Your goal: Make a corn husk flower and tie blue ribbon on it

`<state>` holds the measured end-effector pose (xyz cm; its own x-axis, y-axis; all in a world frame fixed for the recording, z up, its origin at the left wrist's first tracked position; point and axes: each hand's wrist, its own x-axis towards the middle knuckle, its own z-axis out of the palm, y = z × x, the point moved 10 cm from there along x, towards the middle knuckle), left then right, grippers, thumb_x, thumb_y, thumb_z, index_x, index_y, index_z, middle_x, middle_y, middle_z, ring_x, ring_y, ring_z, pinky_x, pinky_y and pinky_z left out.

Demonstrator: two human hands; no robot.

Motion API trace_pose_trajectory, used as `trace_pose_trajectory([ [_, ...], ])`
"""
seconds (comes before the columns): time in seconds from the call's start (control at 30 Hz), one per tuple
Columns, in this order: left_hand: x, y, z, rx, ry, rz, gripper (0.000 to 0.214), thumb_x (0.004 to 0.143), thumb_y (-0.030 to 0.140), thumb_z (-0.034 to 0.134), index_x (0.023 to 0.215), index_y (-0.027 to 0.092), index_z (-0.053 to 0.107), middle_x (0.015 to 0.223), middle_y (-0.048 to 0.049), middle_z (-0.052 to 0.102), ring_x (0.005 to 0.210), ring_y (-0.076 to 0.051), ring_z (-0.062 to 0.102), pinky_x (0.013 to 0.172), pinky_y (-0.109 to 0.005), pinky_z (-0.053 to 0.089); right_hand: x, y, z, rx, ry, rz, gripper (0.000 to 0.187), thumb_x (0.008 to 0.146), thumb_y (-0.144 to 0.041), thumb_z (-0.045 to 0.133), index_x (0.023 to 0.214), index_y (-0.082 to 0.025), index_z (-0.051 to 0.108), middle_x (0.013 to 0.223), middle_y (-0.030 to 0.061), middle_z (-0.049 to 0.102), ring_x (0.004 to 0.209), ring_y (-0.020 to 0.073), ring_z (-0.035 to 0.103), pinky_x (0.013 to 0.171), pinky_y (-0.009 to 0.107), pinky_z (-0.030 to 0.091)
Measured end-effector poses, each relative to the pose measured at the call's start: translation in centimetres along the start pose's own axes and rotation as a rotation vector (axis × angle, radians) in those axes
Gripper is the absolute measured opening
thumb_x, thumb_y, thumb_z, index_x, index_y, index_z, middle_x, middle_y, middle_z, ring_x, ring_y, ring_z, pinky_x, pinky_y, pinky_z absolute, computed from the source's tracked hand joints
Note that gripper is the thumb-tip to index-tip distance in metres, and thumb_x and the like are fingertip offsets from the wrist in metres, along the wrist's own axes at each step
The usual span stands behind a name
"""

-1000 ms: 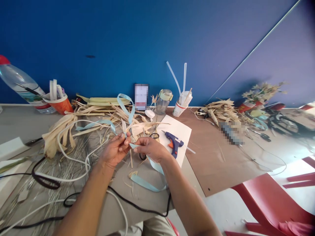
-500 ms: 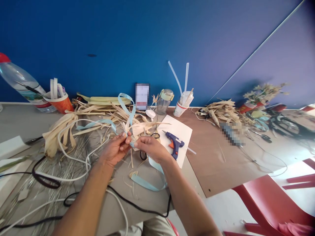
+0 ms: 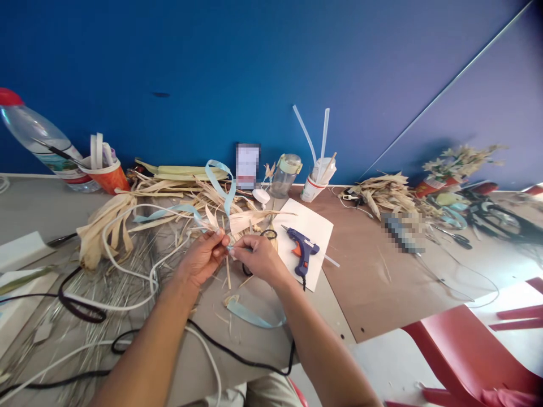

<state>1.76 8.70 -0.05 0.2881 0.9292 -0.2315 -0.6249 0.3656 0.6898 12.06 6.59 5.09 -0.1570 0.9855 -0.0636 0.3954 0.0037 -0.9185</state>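
My left hand (image 3: 202, 259) and my right hand (image 3: 257, 257) meet over the table's middle, both pinched closed. Between their fingertips they hold a small dried corn-husk piece on a thin stick, together with a light blue ribbon (image 3: 220, 183). One end of the ribbon loops up behind the hands; the other end (image 3: 250, 315) curls on the table below my right wrist. A blue and orange glue gun (image 3: 302, 250) lies on a white sheet of paper (image 3: 314, 226) just right of my right hand.
Dried corn husks (image 3: 106, 223) and white and black cables (image 3: 127, 294) cover the left of the table. An orange cup (image 3: 106, 175), a plastic bottle (image 3: 38, 141), a jar (image 3: 285, 174) and a cup of glue sticks (image 3: 316, 178) stand by the blue wall. A red chair (image 3: 470, 356) stands at right.
My right hand has drawn closer to the left, shortening the ribbon stretch between them. The ribbon loop below my right wrist has dropped onto the table.
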Motion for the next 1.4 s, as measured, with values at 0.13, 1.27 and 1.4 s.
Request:
trace_pose_trajectory([
  [0.13, 0.1, 0.2, -0.4, 0.046, 0.062, 0.039, 0.02, 0.068, 0.02, 0.075, 0.062, 0.012, 0.057, 0.057, 0.0017, 0.058, 0.041, -0.002, 0.038, 0.044, -0.013, 0.037, -0.1, 0.1, 0.0, -0.054, 0.011, 0.019, 0.011, 0.073, -0.027, 0.062, 0.067, -0.018, 0.064, 0.063, -0.0027, 0.058, 0.062, 0.0122, 0.05, 0.059, 0.024, 0.035],
  [1.27, 0.1, -0.4, 0.7, 0.052, -0.061, 0.027, 0.014, 0.062, 0.017, 0.079, 0.067, 0.012, 0.067, 0.068, 0.0005, 0.06, 0.053, -0.004, 0.046, 0.053, -0.016, 0.041, 0.5, 1.2, -0.1, 0.124, 0.049, 0.058, 0.012, 0.067, -0.024, 0.062, 0.062, -0.016, 0.055, 0.06, -0.0044, 0.053, 0.057, 0.0094, 0.045, 0.056, 0.021, 0.033],
  [1.4, 0.2, -0.8, 0.7, 0.103, -0.066, 0.016, 0.019, 0.062, 0.017, 0.079, 0.061, 0.013, 0.06, 0.066, 0.0011, 0.058, 0.061, -0.007, 0.051, 0.055, -0.017, 0.042, 0.2, 0.0, 0.0, -0.016, 0.042, 0.012, 0.01, 0.069, -0.02, 0.063, 0.062, -0.016, 0.057, 0.066, -0.0024, 0.056, 0.067, 0.0117, 0.052, 0.064, 0.023, 0.037],
])
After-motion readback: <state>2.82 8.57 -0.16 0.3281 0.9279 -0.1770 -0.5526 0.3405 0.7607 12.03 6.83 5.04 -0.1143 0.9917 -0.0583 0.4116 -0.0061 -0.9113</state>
